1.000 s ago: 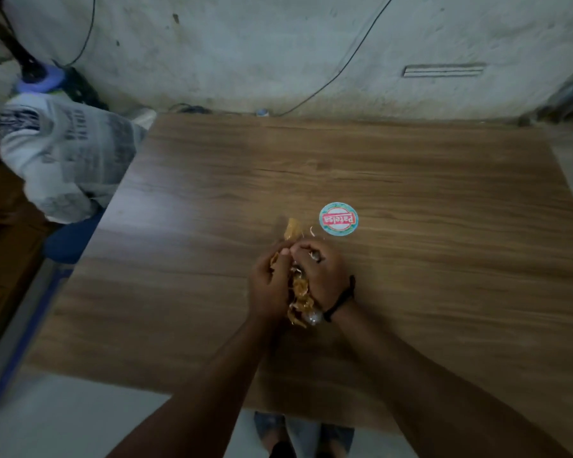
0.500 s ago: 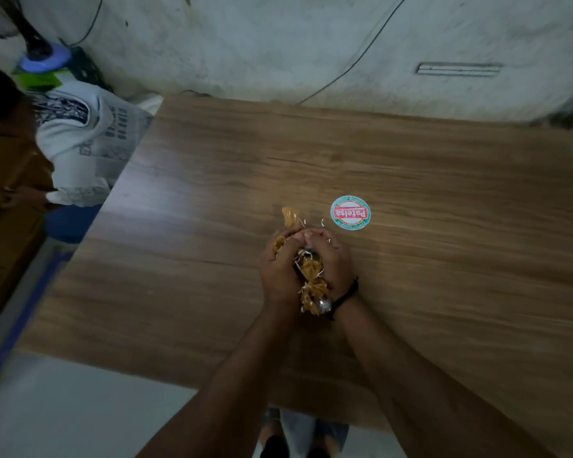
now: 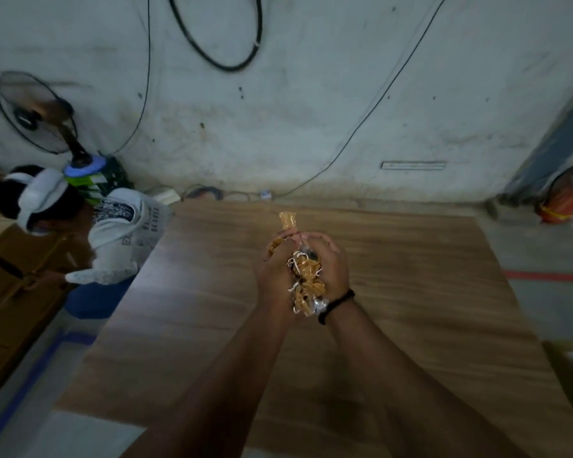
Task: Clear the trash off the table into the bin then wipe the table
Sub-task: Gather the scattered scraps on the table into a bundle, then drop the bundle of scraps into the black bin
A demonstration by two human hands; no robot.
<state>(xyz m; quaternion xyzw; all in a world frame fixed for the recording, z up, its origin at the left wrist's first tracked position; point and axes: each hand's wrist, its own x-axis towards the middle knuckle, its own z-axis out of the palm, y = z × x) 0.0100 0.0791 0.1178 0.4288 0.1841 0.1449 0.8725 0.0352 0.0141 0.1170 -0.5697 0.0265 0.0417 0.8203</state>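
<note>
Both my hands are pressed together above the wooden table (image 3: 411,292), cupping a bundle of trash (image 3: 306,280): crumpled golden-brown wrappers, thin white strips and a bit of clear plastic. My left hand (image 3: 273,269) closes on its left side and my right hand (image 3: 333,267), with a black band at the wrist, closes on its right side. One wrapper end sticks up above my fingers. The round sticker that lay on the table is hidden from view. No bin shows in the frame.
A person in a white printed shirt (image 3: 119,233) crouches at the table's left edge beside brown cardboard (image 3: 10,292). A fan (image 3: 37,117) stands in the back left corner. Cables hang on the wall (image 3: 311,110). An orange object (image 3: 566,196) sits at far right.
My hands have lifted off the table with the trash bundle between them. The view has tilted up toward the wall, and the round sticker is no longer visible.
</note>
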